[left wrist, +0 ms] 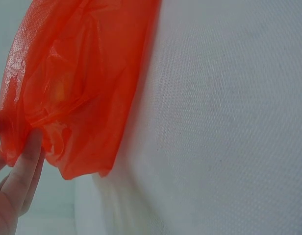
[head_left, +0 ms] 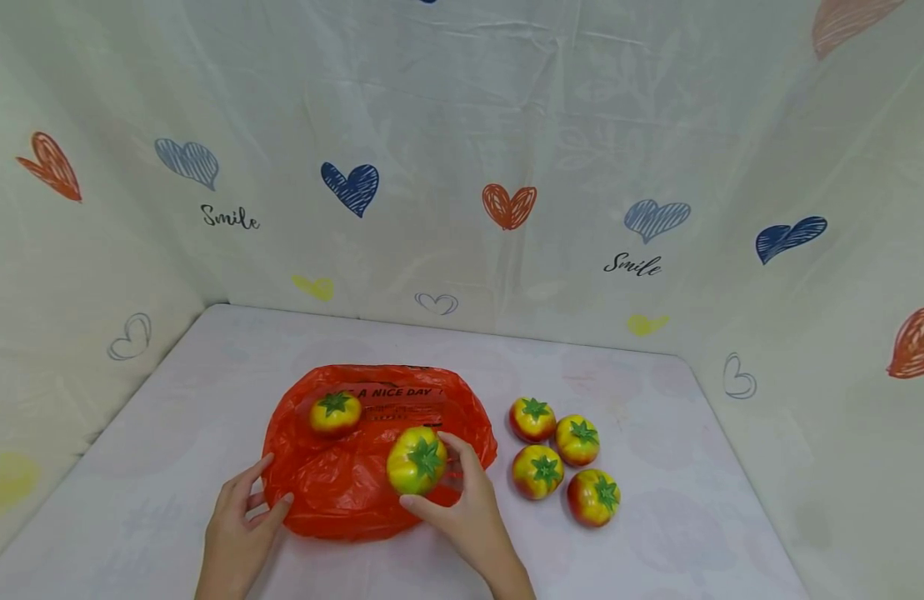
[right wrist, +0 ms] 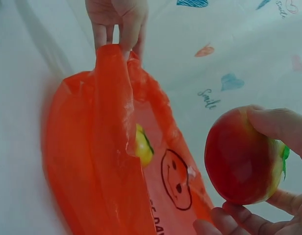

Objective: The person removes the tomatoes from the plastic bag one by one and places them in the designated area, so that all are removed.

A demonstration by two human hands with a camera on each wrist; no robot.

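A red plastic bag (head_left: 334, 479) lies with its mouth spread wide in the head view, black lettering on its inner wall. My left hand (head_left: 240, 521) pinches the left edge of the bag; the right wrist view shows its fingers on both sides of the raised rim. One red-and-yellow tomato (head_left: 336, 414) with a green star-shaped top sits inside. Over the bag's right part, my right hand (head_left: 469, 508) holds a second tomato (head_left: 417, 461) between thumb and fingers. Seen from the right wrist, this held tomato (right wrist: 241, 156) has a glossy red underside.
To the right of the bag, several more tomatoes (head_left: 546, 472) stand grouped on the white-covered table (head_left: 656, 533). A pale curtain (head_left: 432, 108) printed with hearts and "Smile" hangs behind the table and at both sides.
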